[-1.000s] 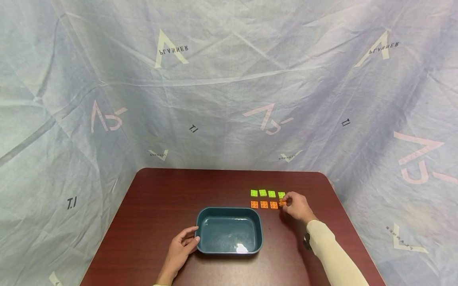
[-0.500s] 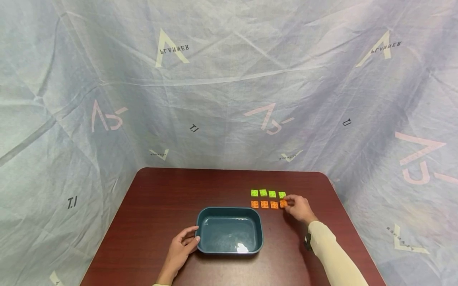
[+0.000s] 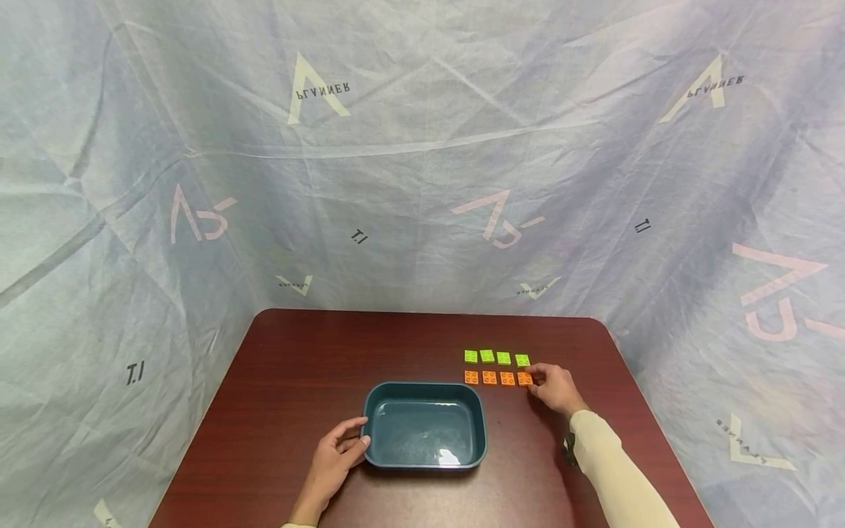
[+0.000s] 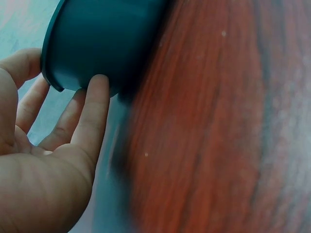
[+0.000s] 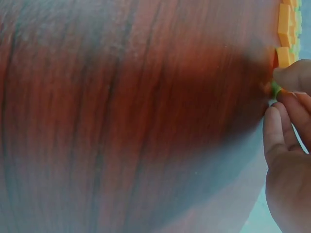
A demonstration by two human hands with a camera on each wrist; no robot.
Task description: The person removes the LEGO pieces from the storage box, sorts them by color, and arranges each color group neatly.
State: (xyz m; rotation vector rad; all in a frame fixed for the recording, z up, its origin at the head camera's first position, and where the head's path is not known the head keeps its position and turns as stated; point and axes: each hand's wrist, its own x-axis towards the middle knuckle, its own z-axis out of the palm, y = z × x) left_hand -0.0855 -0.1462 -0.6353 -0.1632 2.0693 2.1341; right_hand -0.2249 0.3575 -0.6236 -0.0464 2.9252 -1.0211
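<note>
The left hand (image 3: 334, 456) rests at the left side of a dark teal rectangular dish (image 3: 424, 463), with thumb and index finger at its rim. In the left wrist view a straight finger (image 4: 96, 104) touches the dish's outer wall (image 4: 104, 43). The right hand (image 3: 556, 386) is beside the rightmost orange toy building brick (image 3: 524, 379), thumb and fingertips right at its right edge. Orange bricks (image 3: 489, 378) form a near row, and lime-green bricks (image 3: 487, 356) a row behind. In the right wrist view, a bit of green brick (image 5: 275, 90) shows between thumb and fingers.
The dark red wooden table (image 3: 317, 352) has rounded far corners. Grey-white printed cloth (image 3: 409, 183) hangs behind it and along both sides. The dish stands in front of and left of the brick rows. A dark band (image 3: 569, 447) circles the right wrist.
The right hand set the orange brick down flat at the right end of its row, then drew slightly right, uncovering it. The left hand and dish have not moved.
</note>
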